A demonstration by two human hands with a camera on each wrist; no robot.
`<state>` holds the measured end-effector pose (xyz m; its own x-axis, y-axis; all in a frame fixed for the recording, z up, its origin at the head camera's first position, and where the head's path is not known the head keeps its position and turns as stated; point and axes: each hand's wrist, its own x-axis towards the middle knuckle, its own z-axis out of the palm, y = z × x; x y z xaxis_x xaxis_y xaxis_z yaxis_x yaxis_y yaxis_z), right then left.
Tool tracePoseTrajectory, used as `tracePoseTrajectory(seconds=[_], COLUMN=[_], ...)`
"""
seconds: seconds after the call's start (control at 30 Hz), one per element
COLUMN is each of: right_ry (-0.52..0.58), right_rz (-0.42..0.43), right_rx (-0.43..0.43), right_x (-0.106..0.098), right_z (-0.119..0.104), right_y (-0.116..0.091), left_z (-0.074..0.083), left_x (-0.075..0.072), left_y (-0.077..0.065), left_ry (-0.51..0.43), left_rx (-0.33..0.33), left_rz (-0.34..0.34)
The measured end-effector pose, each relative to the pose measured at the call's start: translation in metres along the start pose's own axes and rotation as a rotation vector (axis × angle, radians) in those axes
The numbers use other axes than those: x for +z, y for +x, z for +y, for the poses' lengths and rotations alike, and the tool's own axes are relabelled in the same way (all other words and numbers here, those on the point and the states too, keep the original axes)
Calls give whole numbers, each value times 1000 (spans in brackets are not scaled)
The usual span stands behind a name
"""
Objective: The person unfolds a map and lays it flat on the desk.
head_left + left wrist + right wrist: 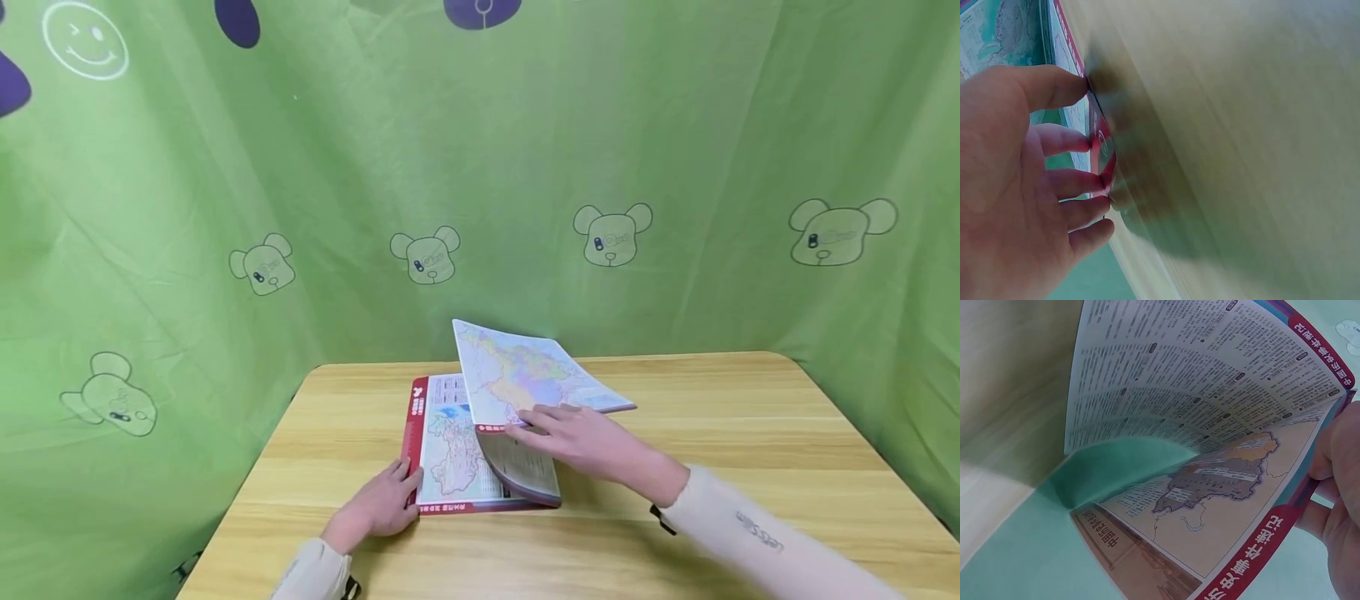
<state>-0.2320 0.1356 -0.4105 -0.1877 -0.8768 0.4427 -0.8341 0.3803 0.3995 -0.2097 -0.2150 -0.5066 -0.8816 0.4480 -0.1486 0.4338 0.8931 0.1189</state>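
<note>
A map sheet with a red border lies on the wooden table. Above its right part, another printed map panel is lifted and tilted, with a curved fold beneath. My right hand holds this raised panel by its near edge. In the right wrist view, the thumb and fingers of that hand pinch the red-edged map panels, which fan apart and show dense text and a map. At the lower sheet's left edge, my left hand rests its fingertips and thumb on the red border.
The wooden table extends on both sides of the maps. Behind it hangs a green curtain printed with bear heads, which also encloses the left and right sides.
</note>
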Motion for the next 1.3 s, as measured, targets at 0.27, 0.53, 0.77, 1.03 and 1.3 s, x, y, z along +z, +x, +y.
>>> tracePoseTrajectory(seconds=[0.27,0.53,0.77,1.03,1.3], right_ry=[-20,-40,-54,-57,-62], right_rz=[46,108,117,111,71], right_rx=[47,59,67,71,93], right_x=[-20,-29,-35,-39,-39], right_z=[8,14,14,15,11], right_y=[-28,-54,-72,-84,-97], left_z=[5,3,-4,-8,-7], left_x=[0,-4,-3,-9,-7], left_y=[4,5,6,3,1], left_ry=[-9,-34,-79,-101,-144], left_rx=[-23,-14,-47,-71,-95], left_rz=[2,9,-7,-17,-34])
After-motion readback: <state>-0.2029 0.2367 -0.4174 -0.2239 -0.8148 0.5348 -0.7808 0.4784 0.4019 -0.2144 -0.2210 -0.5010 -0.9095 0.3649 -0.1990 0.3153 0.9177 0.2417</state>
